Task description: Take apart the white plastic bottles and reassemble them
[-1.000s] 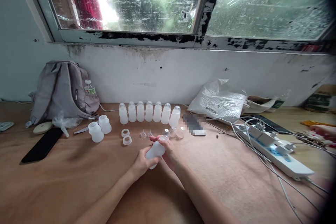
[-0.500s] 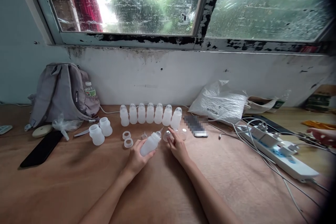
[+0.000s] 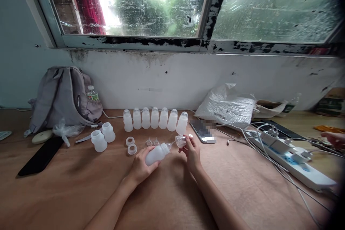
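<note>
- Left hand is wrapped around a small white bottle, holding it tilted just above the table, its nipple end aimed right and slightly up.
- Right hand pinches a clear cap between its fingertips, just beside the bottle's nipple tip; I cannot tell whether cap and nipple touch.
- Behind my hands I see a row of capped bottles standing upright near the wall, seven by my count, the rightmost leaning a little.
- Two open white bottles stand to the left of that row, touching or nearly so.
- Two white rings lie on the table between the open bottles and my left hand, and two small clear nipples sit just right of them.
- A grey backpack leans against the wall at far left, with a black phone lying flat in front of it.
- To the right lie another phone, a white plastic bag and a white power strip with plugs and cables.
- Another person's hand shows at the far right edge, well apart from mine.
</note>
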Demonstrator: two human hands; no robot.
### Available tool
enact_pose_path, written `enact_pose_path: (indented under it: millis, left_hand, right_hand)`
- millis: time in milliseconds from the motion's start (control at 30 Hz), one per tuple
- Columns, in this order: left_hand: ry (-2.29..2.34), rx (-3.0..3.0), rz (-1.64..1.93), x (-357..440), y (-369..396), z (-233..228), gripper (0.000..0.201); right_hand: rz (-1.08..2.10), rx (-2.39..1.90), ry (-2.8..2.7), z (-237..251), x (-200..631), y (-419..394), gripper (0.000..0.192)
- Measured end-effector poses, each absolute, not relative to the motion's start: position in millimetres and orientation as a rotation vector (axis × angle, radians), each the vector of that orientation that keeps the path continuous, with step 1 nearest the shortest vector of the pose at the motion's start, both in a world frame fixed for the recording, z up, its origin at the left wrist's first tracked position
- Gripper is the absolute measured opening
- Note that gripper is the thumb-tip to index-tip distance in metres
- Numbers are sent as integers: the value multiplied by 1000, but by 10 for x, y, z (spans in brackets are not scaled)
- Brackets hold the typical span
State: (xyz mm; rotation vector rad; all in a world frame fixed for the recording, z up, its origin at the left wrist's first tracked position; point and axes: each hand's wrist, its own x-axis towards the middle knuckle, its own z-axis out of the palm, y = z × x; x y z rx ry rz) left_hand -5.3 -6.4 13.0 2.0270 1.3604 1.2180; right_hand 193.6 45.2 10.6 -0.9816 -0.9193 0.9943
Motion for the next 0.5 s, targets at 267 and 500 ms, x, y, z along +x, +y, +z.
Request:
enact_pose_path:
  millis: [267, 500]
  left_hand:
    - [1351, 2062, 1235, -37, -56, 98, 44]
    - [1314, 2055, 1205, -48, -52, 115, 44]
  right_hand:
    - [1117, -961, -1027, 121, 1735, 311, 28]
    - [1148, -945, -1098, 111, 1725, 274, 27]
